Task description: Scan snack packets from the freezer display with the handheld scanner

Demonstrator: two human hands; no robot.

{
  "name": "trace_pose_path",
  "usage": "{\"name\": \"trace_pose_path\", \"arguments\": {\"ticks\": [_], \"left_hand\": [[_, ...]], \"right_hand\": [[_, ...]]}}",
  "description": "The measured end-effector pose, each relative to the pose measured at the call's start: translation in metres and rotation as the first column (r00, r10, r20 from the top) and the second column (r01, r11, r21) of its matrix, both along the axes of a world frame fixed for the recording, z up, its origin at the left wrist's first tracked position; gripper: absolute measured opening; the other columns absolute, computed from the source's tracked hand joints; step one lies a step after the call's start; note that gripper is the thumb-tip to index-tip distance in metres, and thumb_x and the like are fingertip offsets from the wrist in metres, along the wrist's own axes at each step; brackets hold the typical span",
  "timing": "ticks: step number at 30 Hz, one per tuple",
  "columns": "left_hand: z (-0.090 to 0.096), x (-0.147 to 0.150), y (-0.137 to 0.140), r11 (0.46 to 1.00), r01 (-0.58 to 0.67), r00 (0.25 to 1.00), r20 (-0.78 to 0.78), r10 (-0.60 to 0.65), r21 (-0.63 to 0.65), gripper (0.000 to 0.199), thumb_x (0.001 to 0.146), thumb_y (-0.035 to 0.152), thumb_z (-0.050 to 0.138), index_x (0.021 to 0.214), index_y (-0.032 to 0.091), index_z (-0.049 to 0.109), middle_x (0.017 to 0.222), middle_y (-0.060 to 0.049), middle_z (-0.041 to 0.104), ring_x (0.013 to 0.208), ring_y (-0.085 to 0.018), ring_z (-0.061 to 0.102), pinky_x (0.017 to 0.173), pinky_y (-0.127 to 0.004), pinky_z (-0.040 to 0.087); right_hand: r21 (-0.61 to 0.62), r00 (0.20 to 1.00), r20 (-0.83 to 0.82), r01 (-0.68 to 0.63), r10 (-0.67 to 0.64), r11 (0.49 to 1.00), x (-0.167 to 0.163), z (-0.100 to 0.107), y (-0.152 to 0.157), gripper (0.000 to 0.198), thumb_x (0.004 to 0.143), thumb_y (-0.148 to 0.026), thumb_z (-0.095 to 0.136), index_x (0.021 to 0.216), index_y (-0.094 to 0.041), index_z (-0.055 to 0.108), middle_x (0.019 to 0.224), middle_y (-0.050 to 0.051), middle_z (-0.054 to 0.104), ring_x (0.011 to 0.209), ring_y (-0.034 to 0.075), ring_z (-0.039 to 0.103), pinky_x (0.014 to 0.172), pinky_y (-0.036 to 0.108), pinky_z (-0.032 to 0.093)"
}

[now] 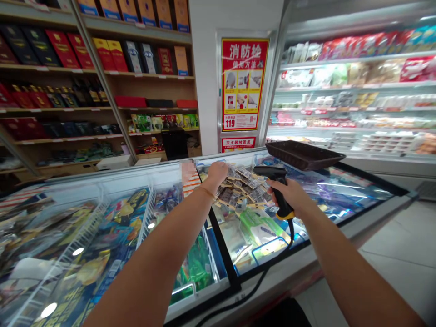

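My right hand (293, 196) is wrapped around the handle of a black and yellow barcode scanner (281, 198), its head turned left over a pile of small packets (243, 185). The packets have brown edges and dark contents, and lie heaped on the glass top of a chest freezer (223, 284). At the pile's far left side is my left hand (218, 172), its fingers curled closed; the fingertips are hidden, so what they hold cannot be made out. From the scanner's base a black cable (250, 293) runs down over the freezer's front edge.
A dark brown tray (303, 153) rests on the freezer's far right part. Bagged frozen goods (126, 213) show through the glass at left. Behind stand shelves of boxes and bottles (112, 75), a red fire-hydrant poster (243, 86) and a lit refrigerated display (354, 86).
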State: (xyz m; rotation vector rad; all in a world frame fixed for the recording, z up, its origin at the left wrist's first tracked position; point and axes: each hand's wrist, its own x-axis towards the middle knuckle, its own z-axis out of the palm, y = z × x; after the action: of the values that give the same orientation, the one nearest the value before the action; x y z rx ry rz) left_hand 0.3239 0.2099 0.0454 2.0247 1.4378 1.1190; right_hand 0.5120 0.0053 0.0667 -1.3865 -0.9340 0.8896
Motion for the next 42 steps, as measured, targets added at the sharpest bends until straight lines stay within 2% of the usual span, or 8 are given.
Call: {"name": "trace_pose_path", "arguments": {"ticks": [6, 12, 18, 22, 27, 32, 36, 42], "left_hand": [[0.001, -0.056, -0.013, 0.990, -0.137, 0.990, -0.024, 0.136, -0.037, 0.035, 0.093, 0.028, 0.062, 0.123, 0.016, 0.076, 0.134, -0.014, 0.074, 0.128, -0.027, 0.067, 0.111, -0.035, 0.047], [-0.021, -0.167, -0.045, 0.936, -0.349, 0.936, -0.055, 0.347, -0.051, 0.039, 0.092, 0.025, 0.063, 0.129, 0.015, 0.070, 0.136, -0.017, 0.071, 0.131, -0.028, 0.065, 0.113, -0.037, 0.047], [-0.041, -0.309, -0.086, 0.747, -0.665, 0.723, -0.256, 0.642, -0.005, 0.052, 0.089, 0.027, 0.065, 0.139, 0.014, 0.060, 0.144, -0.026, 0.061, 0.142, -0.039, 0.053, 0.117, -0.053, 0.041], [-0.058, -0.375, -0.105, 0.632, -0.774, 0.588, -0.341, 0.734, 0.025, 0.052, 0.087, 0.034, 0.064, 0.133, 0.009, 0.062, 0.148, -0.033, 0.056, 0.148, -0.048, 0.042, 0.116, -0.065, 0.035], [-0.068, -0.396, -0.117, 0.591, -0.806, 0.562, -0.333, 0.757, -0.018, 0.061, 0.087, 0.044, 0.064, 0.136, 0.008, 0.061, 0.153, -0.035, 0.051, 0.152, -0.052, 0.033, 0.116, -0.071, 0.030], [-0.061, -0.393, -0.125, 0.555, -0.832, 0.518, -0.366, 0.773, -0.003, 0.051, 0.093, 0.036, 0.055, 0.132, 0.004, 0.062, 0.145, -0.034, 0.059, 0.141, -0.049, 0.050, 0.115, -0.068, 0.034], [-0.059, -0.409, -0.130, 0.491, -0.870, 0.474, -0.350, 0.808, -0.045, 0.043, 0.092, 0.026, 0.058, 0.129, 0.004, 0.063, 0.143, -0.034, 0.060, 0.136, -0.046, 0.056, 0.110, -0.059, 0.044], [-0.061, -0.426, -0.131, 0.469, -0.880, 0.463, -0.353, 0.813, -0.075, 0.036, 0.088, 0.029, 0.066, 0.118, 0.008, 0.068, 0.144, -0.032, 0.058, 0.135, -0.046, 0.055, 0.108, -0.059, 0.047]], "right_hand": [[-0.061, 0.996, 0.023, -0.087, 0.088, 0.994, -0.045, -0.001, 0.011, 0.024, 0.085, -0.029, 0.076, 0.074, -0.019, 0.057, 0.056, 0.001, 0.063, 0.037, 0.011, 0.052, 0.035, 0.022, 0.041], [-0.033, 0.980, 0.019, -0.199, 0.200, 0.979, -0.121, -0.006, 0.021, 0.027, 0.082, -0.032, 0.080, 0.076, -0.020, 0.057, 0.060, 0.000, 0.065, 0.040, 0.011, 0.054, 0.036, 0.022, 0.043], [0.009, 0.930, -0.020, -0.367, 0.368, 0.930, -0.202, -0.015, 0.029, 0.026, 0.084, -0.031, 0.080, 0.081, -0.019, 0.057, 0.061, -0.001, 0.064, 0.039, 0.010, 0.053, 0.036, 0.021, 0.043], [0.000, 0.895, -0.048, -0.443, 0.443, 0.896, -0.241, -0.025, 0.025, 0.027, 0.086, -0.033, 0.078, 0.077, -0.020, 0.055, 0.056, -0.002, 0.061, 0.038, 0.010, 0.052, 0.037, 0.021, 0.043], [0.008, 0.900, -0.061, -0.433, 0.432, 0.901, -0.257, -0.049, 0.024, 0.033, 0.080, -0.036, 0.083, 0.080, -0.021, 0.054, 0.061, -0.002, 0.064, 0.040, 0.011, 0.055, 0.037, 0.022, 0.044], [-0.002, 0.882, -0.035, -0.470, 0.470, 0.883, -0.246, -0.067, 0.027, 0.032, 0.079, -0.036, 0.083, 0.083, -0.020, 0.055, 0.060, -0.003, 0.063, 0.039, 0.011, 0.053, 0.036, 0.023, 0.042], [-0.001, 0.882, -0.009, -0.472, 0.472, 0.882, -0.243, -0.067, 0.025, 0.031, 0.080, -0.036, 0.082, 0.083, -0.021, 0.055, 0.060, -0.003, 0.063, 0.038, 0.010, 0.052, 0.036, 0.023, 0.041], [-0.017, 0.883, 0.046, -0.466, 0.466, 0.885, -0.246, -0.053, 0.013, 0.027, 0.083, -0.029, 0.079, 0.078, -0.021, 0.054, 0.057, -0.003, 0.062, 0.035, 0.010, 0.051, 0.037, 0.023, 0.040]]}}
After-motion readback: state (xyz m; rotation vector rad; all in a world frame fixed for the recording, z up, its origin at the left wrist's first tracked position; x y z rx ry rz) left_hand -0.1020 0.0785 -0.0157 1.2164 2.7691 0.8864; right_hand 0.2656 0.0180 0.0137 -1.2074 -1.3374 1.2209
